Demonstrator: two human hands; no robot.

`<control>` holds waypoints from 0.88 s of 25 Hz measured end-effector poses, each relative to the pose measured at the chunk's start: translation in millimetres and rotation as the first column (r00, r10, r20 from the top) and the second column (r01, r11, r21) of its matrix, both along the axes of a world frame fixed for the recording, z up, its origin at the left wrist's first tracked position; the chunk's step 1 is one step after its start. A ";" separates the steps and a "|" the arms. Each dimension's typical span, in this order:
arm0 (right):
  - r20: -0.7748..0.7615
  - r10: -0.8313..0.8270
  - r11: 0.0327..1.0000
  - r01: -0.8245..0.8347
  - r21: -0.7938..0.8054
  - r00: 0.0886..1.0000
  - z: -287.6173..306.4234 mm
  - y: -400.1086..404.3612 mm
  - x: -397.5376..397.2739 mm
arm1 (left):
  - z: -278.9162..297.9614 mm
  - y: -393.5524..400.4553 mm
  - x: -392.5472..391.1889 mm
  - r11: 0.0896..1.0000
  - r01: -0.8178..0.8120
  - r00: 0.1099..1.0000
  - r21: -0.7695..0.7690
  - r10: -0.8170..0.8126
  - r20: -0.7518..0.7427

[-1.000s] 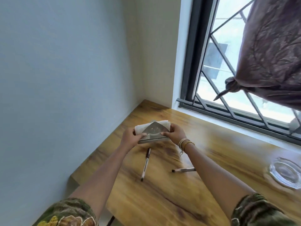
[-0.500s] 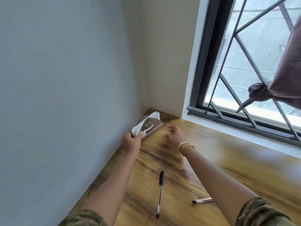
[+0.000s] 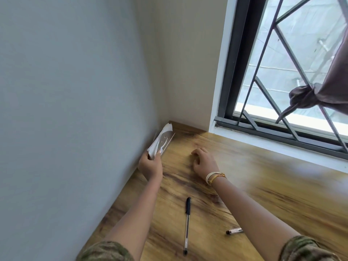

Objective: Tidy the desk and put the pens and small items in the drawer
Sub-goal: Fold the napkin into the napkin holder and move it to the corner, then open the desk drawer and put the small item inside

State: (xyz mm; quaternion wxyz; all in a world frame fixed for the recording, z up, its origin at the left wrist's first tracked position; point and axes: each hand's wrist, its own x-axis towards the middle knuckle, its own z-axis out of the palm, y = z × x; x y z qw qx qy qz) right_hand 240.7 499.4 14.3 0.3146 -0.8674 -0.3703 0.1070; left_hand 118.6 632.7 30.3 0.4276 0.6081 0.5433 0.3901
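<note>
While the left hand point(image 3: 150, 164) stays clamped on the napkin holder point(image 3: 163, 143), pressing it vs. the wall near the desk point(image 3: 263, 194) corner, the right hand point(image 3: 204, 162) rests empty on the wood, fingers loosely curled. Black-capped pen point(image 3: 187, 225) lies btwn the forearms; a 2nd pen point(image 3: 234, 231) pokes out beside the right arm. Bracelets point(image 3: 214, 177) on the right wrist.

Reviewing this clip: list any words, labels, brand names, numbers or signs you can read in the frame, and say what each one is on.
None: no readable text anywhere.
napkin holder, held by the left hand against the wall: a cut-out smiley face, a sign, no letters.
capped pen on the desk: any print too small to read.
second pen, partly behind the right forearm: nothing legible.
right hand: empty.
</note>
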 end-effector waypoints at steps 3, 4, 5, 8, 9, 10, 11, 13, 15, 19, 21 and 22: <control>-0.012 -0.003 1.000 0.003 -0.013 1.000 1.2 0.3 1.3 | -1.9 -1.6 -2.2 0.999 0.042 0.999 0.032 -0.041 -0.014; -0.016 0.003 1.000 -0.003 -0.024 1.000 2.3 0.1 1.5 | -2.2 -1.9 -3.2 0.999 0.046 0.999 0.028 -0.046 -0.016; -0.025 0.013 0.999 -0.014 -0.044 1.000 3.8 -0.2 1.1 | -4.2 -1.9 -4.1 0.999 0.044 0.999 0.017 -0.044 -0.017; 0.009 0.065 0.986 -0.062 -0.157 0.998 7.8 -6.3 -3.9 | -9.9 -7.3 -8.9 0.999 0.041 0.999 -0.002 -0.041 -0.036; 0.063 0.078 0.976 -0.064 -0.206 0.995 8.4 -10.7 -6.3 | -11.7 -11.0 -10.1 1.000 0.030 0.998 -0.005 -0.031 -0.051; 0.126 0.085 0.968 -0.052 -0.245 0.988 8.6 -16.8 -8.9 | -12.4 -15.5 -11.3 1.000 0.018 0.998 -0.006 -0.019 -0.067; 0.180 0.081 0.962 -0.030 -0.270 0.980 8.5 -24.7 -11.5 | -11.8 -21.3 -12.6 1.000 0.013 0.996 0.000 -0.013 -0.083; 0.239 0.047 0.960 0.022 -0.280 0.970 9.1 -44.8 -15.9 | -8.5 -34.9 -15.1 1.000 0.027 0.990 0.012 -0.025 -0.141; 0.255 0.009 0.963 0.061 -0.262 0.967 10.1 -71.4 -19.7 | -4.8 -54.1 -18.1 0.999 0.046 0.974 0.014 -0.042 -0.224; 0.242 -0.024 0.957 0.092 -0.274 0.970 14.8 -131.3 -33.3 | 0.9 -105.9 -29.5 0.995 0.085 0.937 0.044 -0.065 -0.343; 0.234 -0.052 0.954 0.117 -0.275 0.971 18.4 -163.7 -42.7 | 3.2 -136.4 -37.2 0.992 0.117 0.924 0.044 -0.092 -0.371; 0.228 -0.068 0.952 0.131 -0.275 0.971 20.8 -179.7 -47.4 | 4.6 -152.1 -41.9 0.989 0.143 0.913 0.046 -0.114 -0.391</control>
